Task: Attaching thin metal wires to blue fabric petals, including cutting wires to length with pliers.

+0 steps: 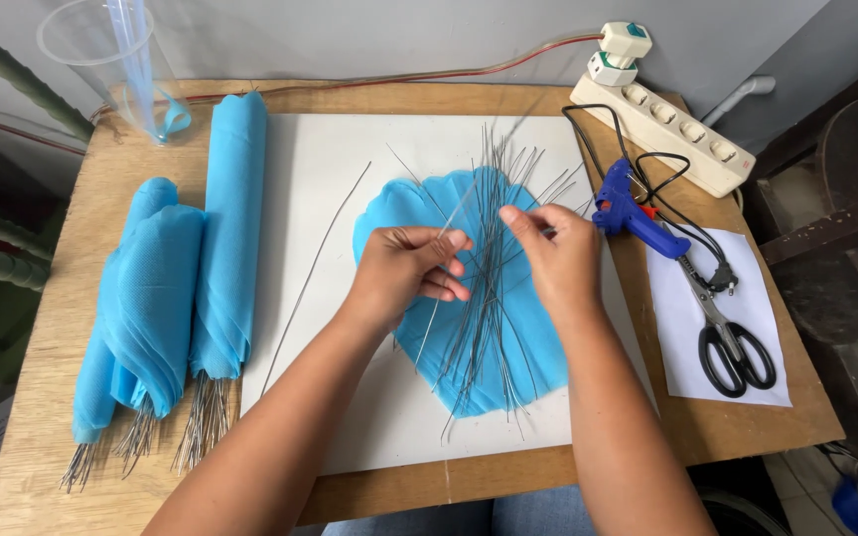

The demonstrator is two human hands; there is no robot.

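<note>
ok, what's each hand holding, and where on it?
Both the left hand and right hand pinch one thin wire near its upper part, above the wire pile on blue fabric.

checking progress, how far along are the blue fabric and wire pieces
Done: three rolled blue bundles with wire ends showing lie at the left. In hand: the left hand and right hand pinch a wire over the wire pile on a flat blue fabric piece. Left: that pile, plus one stray wire.

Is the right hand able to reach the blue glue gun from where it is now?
Probably yes. The right hand is pinching thin wires, and the blue glue gun lies just beside it on the table with nothing between them. It would likely have to release the wires first.
</note>
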